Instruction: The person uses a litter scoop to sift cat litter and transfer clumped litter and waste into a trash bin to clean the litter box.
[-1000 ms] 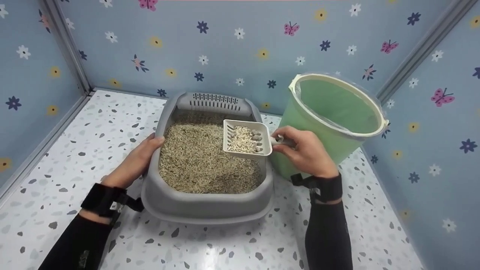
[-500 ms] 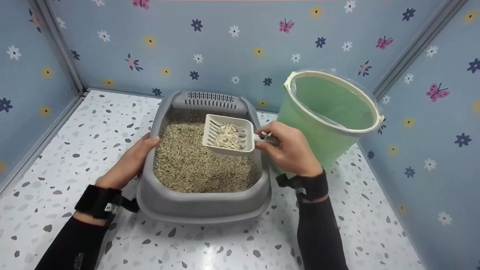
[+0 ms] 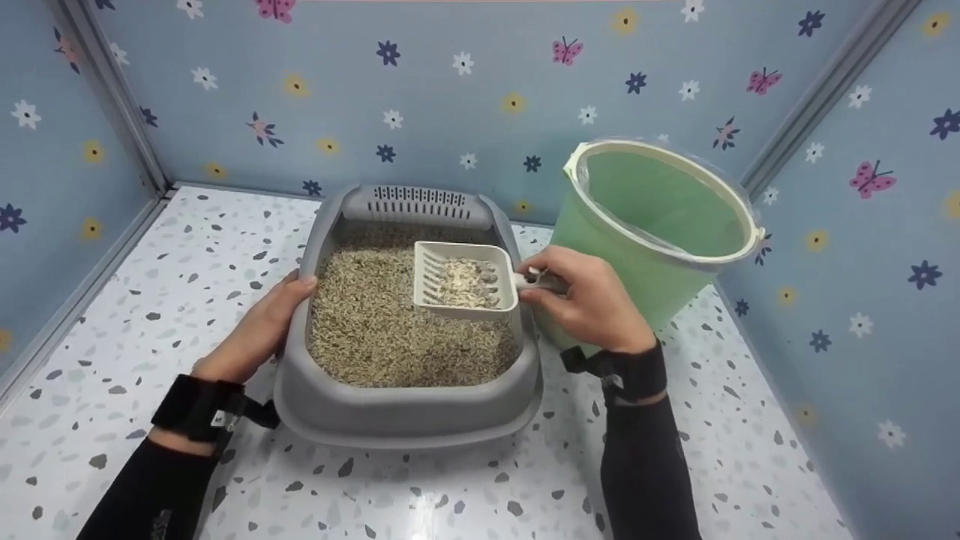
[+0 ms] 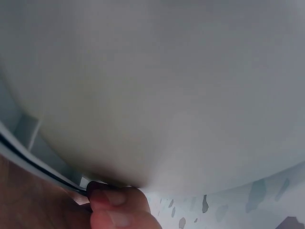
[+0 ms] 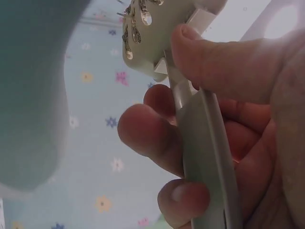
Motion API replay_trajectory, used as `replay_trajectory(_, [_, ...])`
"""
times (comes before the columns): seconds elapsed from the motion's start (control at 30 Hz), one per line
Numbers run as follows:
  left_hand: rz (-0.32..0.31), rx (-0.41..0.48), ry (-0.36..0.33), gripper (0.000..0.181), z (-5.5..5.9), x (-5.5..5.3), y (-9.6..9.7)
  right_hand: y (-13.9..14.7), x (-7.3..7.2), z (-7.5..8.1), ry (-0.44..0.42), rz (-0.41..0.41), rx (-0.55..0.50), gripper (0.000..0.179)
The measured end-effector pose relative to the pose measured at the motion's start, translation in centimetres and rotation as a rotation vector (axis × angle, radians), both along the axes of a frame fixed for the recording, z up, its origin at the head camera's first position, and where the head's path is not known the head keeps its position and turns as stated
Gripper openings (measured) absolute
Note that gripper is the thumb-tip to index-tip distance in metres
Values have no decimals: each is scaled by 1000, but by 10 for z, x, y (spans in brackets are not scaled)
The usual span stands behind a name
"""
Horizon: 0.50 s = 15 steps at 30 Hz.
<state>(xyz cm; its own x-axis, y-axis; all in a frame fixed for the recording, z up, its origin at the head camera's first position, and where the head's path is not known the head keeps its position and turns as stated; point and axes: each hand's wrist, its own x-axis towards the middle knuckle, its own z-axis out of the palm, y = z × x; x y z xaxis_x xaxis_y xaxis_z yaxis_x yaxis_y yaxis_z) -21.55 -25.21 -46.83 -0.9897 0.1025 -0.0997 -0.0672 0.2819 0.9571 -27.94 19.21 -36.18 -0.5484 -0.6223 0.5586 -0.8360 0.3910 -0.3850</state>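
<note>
A grey litter box (image 3: 409, 412) holds tan, grainy litter (image 3: 375, 315). My left hand (image 3: 259, 326) grips its left rim, thumb on top; in the left wrist view the fingers (image 4: 121, 217) curl beneath the rim against the outer wall. Over the right part of the litter is a slotted litter scoop (image 3: 424, 277), roughly level, with pale litter (image 3: 466, 283) in its pan. My right hand (image 3: 589, 300) holds the scoop by its handle. The right wrist view shows fingers and thumb wrapped round that handle (image 5: 202, 143), with grains showing through the slots.
A green bucket (image 3: 637, 277) with a cream rim and clear liner stands right of the box, just behind my right hand. Flower-patterned walls (image 3: 337, 97) enclose the speckled white floor (image 3: 390, 495) at the back and both sides.
The scoop moved left over the litter, then slightly back right and nearer. The pale heap in it looks smaller. My left hand stays on the rim; the whole view shifted slightly.
</note>
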Motion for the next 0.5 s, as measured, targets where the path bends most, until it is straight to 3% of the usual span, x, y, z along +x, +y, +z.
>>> replay_trajectory(0.1, [-14, 46, 17, 90, 0, -1, 2, 2, 1, 0, 21, -49, 3, 26])
replay_trajectory(0.17, [-15, 67, 26, 90, 0, -1, 2, -1, 1, 0, 12, -29, 32, 24])
replay_trajectory(0.27, [-6, 54, 23, 90, 0, -1, 2, -5, 1, 0, -22, 20, 66, 22])
replay_trajectory(0.43, [-6, 21, 5, 90, -1, -1, 1, 0, -1, -2, -22, -23, 23, 24])
replay_trajectory(0.5, [-5, 25, 7, 89, -2, -1, 1, -1, -1, -1, -37, 1, 29, 23])
